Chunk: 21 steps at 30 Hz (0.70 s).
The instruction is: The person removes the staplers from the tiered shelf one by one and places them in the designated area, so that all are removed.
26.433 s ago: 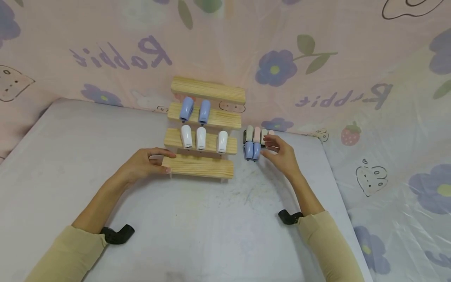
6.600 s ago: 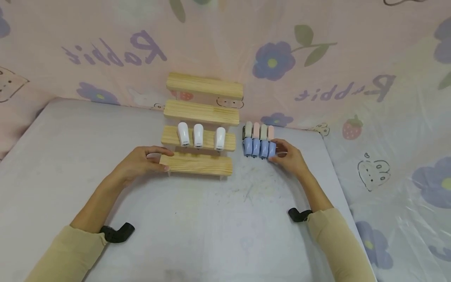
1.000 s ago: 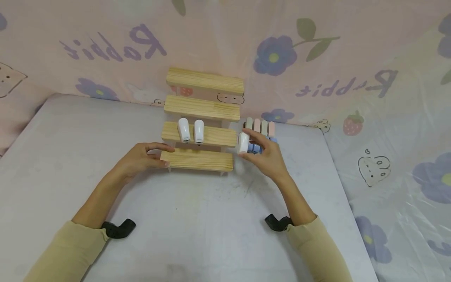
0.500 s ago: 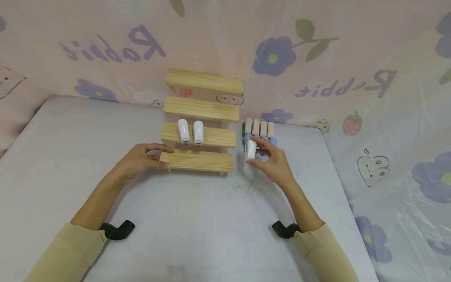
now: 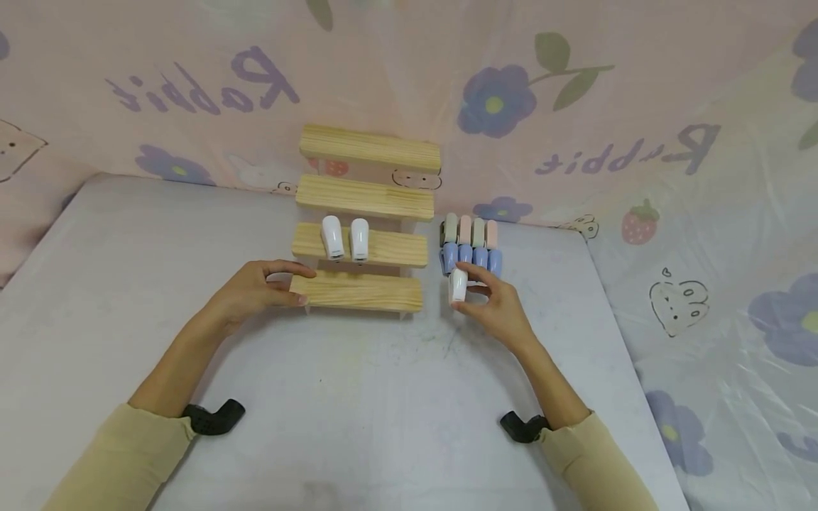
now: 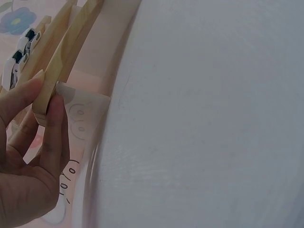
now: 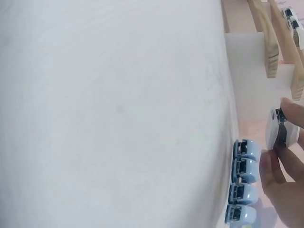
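Observation:
My right hand (image 5: 501, 312) pinches a white mini stapler (image 5: 457, 286) between thumb and fingers, just in front of the blue row. In the right wrist view the held stapler's dark metal inside shows and it hangs apart from the blue ones. My left hand (image 5: 255, 292) pinches the left end of the lowest board of a stepped wooden rack (image 5: 358, 292); the left wrist view shows thumb and fingers on either side of that board. Two white staplers (image 5: 360, 239) stand on the second board from the bottom, left of its middle.
Right of the rack, a row of blue mini staplers (image 5: 495, 262) stands on the white table (image 5: 358, 411). Behind it is a row of grey-green and pink staplers (image 5: 491, 234). A printed pink curtain (image 5: 383, 64) closes off the back and right.
Over the longer span, the blue staplers left the rack for the row at right. Just now the white stapler, taken from the second board, moves toward the table's front, ahead of the blue row.

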Each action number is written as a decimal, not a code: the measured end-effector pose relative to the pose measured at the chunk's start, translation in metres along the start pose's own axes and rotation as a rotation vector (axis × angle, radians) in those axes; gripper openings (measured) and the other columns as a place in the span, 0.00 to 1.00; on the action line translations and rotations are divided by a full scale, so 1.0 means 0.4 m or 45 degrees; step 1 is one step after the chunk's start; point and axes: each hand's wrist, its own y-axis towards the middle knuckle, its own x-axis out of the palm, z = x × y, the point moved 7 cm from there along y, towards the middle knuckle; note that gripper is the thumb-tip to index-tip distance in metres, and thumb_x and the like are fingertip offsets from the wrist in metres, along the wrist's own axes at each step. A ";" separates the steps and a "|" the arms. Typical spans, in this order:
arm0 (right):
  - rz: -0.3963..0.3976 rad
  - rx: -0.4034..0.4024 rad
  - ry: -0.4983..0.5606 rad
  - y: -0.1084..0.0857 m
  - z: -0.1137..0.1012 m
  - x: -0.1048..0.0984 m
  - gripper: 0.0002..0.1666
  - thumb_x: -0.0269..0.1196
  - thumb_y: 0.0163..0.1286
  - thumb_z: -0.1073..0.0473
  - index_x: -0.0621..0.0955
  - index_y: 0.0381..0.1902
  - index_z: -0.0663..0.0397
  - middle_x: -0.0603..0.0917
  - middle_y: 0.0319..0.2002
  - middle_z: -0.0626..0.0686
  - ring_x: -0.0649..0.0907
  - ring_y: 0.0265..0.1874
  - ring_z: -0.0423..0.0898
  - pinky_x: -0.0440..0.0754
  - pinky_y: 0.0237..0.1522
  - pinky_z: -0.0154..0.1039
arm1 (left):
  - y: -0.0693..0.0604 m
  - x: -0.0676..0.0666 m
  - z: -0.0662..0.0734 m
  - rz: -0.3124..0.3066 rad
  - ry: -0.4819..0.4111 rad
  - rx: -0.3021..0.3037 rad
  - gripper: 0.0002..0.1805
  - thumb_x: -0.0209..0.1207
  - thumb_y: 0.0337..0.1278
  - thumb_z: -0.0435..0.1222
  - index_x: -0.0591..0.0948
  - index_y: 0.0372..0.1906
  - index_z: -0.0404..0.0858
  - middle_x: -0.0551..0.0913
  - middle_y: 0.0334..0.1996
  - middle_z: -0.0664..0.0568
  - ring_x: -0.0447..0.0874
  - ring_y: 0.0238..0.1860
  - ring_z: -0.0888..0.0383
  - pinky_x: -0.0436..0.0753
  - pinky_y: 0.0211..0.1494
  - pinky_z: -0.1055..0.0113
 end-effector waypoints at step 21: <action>-0.063 0.048 -0.212 0.011 0.064 0.007 0.40 0.76 0.56 0.64 0.74 0.65 0.55 0.80 0.57 0.61 0.83 0.50 0.57 0.80 0.53 0.48 | -0.003 0.000 0.002 -0.006 0.004 0.011 0.31 0.74 0.50 0.38 0.79 0.61 0.37 0.54 0.77 0.44 0.54 0.72 0.30 0.61 0.69 0.40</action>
